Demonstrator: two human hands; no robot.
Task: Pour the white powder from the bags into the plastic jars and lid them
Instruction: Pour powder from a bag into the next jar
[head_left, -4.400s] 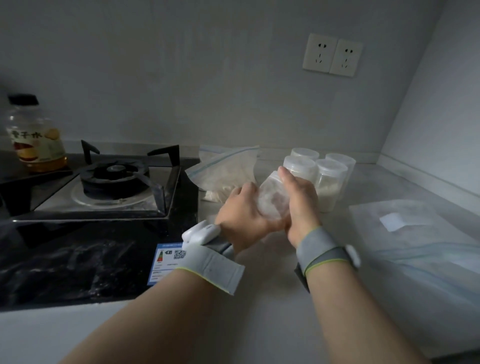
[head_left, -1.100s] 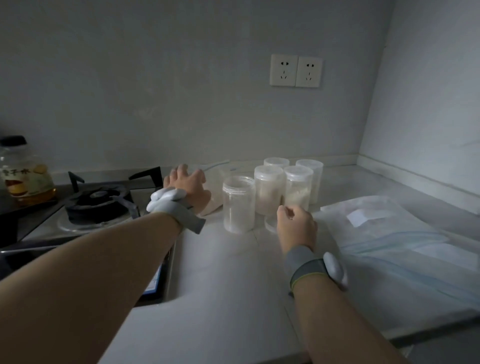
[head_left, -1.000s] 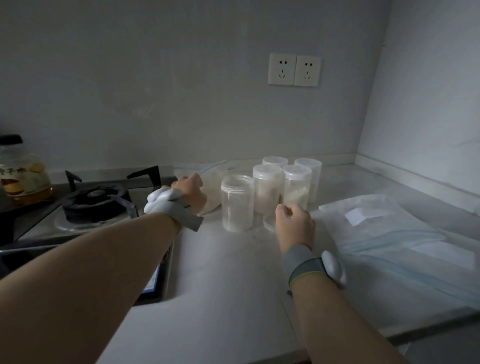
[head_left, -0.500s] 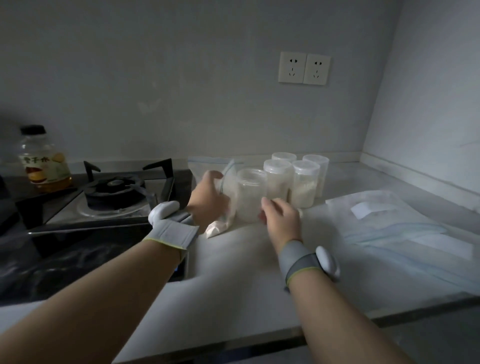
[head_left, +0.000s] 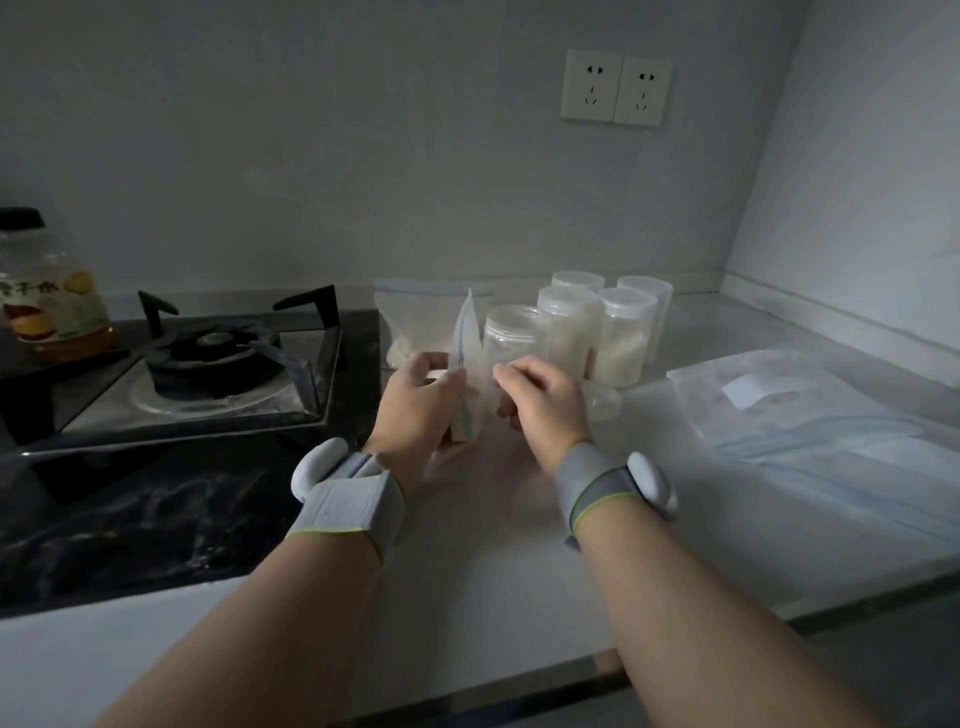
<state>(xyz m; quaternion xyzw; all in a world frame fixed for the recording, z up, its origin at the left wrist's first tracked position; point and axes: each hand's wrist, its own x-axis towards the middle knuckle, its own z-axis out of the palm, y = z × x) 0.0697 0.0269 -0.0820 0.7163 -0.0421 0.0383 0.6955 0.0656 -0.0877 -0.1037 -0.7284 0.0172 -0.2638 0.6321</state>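
Opening the bag: the left hand grips the bag upright, the right hand seems to pinch its other side; the jar stands open just behind them. Next, probably part the mouth, then pour

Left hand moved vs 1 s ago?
Yes: against the open jar, the left hand has come from the jar's left side to its near side, toward the person, gripping a bag upright.

you get one readable spot: the yellow label on the bottle left of the gas stove. big chinese characters, middle one looks like 子, the rest is too blurred.
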